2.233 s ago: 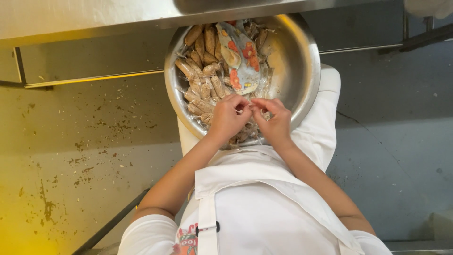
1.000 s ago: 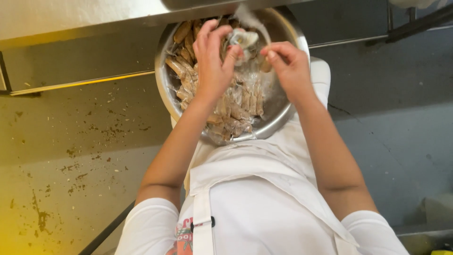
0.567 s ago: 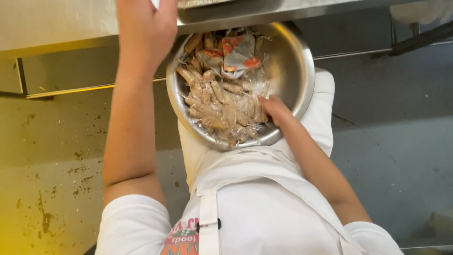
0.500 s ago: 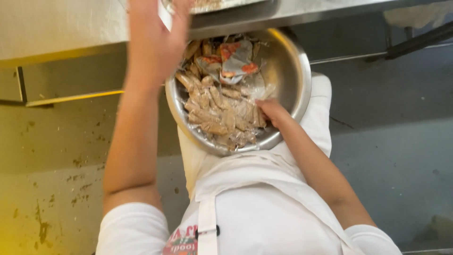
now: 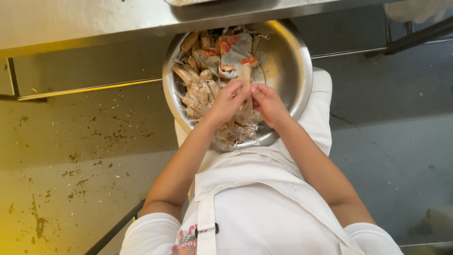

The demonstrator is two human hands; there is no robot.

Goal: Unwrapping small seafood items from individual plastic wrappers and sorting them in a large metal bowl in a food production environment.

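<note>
Nearest the camera: white apron [image 5: 264, 208] w/ both forearms reaching fwd over it. The bowl [image 5: 292, 61] sits in the lap, prob. so both hands can work over it and scraps drop back in.

Left hand [image 5: 229, 100] & right hand [image 5: 268, 104] meet mid-bowl, fingertips touching. Both are pinched shut on one pale crab piece [image 5: 245, 72], which sticks up just beyond the fingertips. Looks like a two-hand grip for pulling or cracking it, though the exact hold is partly hidden.

Under & left of the fingers: heap of tan leg pieces [image 5: 198, 85]. Beyond the fingertips: grey-orange shells [image 5: 233, 52] at the far rim. Past the bowl, a steel counter edge [image 5: 94, 23]; stained floor [image 5: 71, 156] to the left.
</note>
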